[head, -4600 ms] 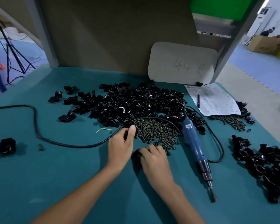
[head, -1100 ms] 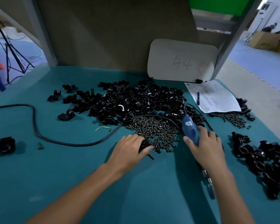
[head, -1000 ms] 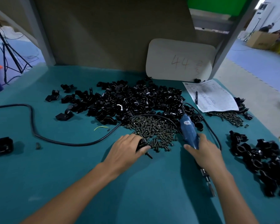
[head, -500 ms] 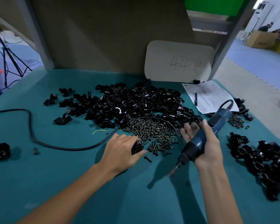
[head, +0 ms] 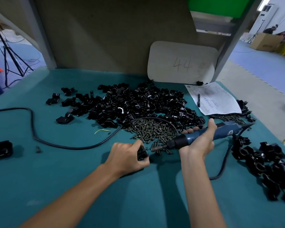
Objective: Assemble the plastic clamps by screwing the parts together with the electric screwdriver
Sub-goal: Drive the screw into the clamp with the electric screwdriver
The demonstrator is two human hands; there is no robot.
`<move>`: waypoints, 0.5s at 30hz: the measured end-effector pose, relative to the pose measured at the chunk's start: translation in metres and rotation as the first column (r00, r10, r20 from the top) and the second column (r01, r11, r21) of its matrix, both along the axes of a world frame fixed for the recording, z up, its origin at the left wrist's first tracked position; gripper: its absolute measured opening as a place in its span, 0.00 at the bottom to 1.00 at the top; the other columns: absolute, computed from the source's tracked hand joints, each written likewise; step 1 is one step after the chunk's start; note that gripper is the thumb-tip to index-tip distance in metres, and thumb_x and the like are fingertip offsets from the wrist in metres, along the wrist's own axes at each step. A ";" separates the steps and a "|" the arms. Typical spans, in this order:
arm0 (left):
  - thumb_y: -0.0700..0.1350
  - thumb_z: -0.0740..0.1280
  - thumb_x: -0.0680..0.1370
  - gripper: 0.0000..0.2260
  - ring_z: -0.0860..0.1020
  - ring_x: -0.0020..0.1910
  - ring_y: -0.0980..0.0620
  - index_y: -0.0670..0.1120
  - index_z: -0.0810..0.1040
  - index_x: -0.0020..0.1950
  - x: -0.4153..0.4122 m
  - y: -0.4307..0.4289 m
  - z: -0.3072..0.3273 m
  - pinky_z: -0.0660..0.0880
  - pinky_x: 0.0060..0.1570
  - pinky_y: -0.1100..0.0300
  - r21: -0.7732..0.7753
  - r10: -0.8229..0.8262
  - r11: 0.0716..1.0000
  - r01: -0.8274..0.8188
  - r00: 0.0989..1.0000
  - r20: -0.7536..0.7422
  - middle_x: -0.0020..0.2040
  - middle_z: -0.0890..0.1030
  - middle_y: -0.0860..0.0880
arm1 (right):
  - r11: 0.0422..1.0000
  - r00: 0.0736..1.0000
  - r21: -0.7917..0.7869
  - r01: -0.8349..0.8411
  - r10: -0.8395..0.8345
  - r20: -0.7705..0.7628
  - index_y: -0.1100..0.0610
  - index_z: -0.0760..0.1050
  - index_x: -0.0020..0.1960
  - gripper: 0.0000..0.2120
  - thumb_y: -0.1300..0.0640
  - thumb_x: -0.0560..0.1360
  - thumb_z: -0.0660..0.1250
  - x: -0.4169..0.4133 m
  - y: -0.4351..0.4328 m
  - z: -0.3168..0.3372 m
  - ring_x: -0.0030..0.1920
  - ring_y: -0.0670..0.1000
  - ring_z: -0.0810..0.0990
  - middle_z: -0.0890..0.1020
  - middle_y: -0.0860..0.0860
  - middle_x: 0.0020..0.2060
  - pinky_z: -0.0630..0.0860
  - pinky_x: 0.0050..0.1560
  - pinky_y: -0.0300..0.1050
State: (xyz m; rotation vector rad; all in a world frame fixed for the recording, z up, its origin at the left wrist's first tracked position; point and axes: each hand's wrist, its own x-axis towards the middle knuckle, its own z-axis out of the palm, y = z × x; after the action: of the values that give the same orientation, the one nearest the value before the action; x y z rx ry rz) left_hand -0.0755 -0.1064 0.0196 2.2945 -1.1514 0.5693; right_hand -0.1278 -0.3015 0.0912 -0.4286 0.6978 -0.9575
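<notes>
Head view: a teal worktop [head: 72, 178] with both bare hands at its middle.
Left hand [head: 128, 155]: its grip pinches a small black plastic clamp [head: 142, 153] low over the worktop, just beside the pile of dark metal screws [head: 152, 130].
Right hand [head: 199, 142]: its grip is wrapped round the blue electric screwdriver [head: 225, 130], which is held nearly level.
Change: half a second ago the bit angled downward, well apart from the clamp. Now its tip points left, just beside the clamp.
Meaning: alignment looks almost done, so driving the screw likely comes next.

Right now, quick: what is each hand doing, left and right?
Left hand: grips a black clamp part.
Right hand: grips the blue electric screwdriver.
</notes>
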 end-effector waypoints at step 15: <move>0.59 0.66 0.69 0.13 0.67 0.21 0.52 0.50 0.70 0.39 -0.001 -0.001 -0.002 0.62 0.28 0.63 0.118 -0.080 0.989 0.093 0.991 -0.111 0.24 0.69 0.57 | 0.968 0.971 -0.138 -0.209 0.222 0.086 0.53 0.69 0.46 0.13 0.46 0.77 0.69 0.010 0.003 -0.008 0.27 0.47 0.71 0.73 0.49 0.31 0.72 0.28 0.39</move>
State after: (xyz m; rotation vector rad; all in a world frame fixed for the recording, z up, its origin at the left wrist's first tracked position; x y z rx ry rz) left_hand -0.0761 -0.1076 0.0180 2.3333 -1.2594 0.3484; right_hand -0.1174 -0.2987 0.0836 -0.5539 0.4887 -0.8138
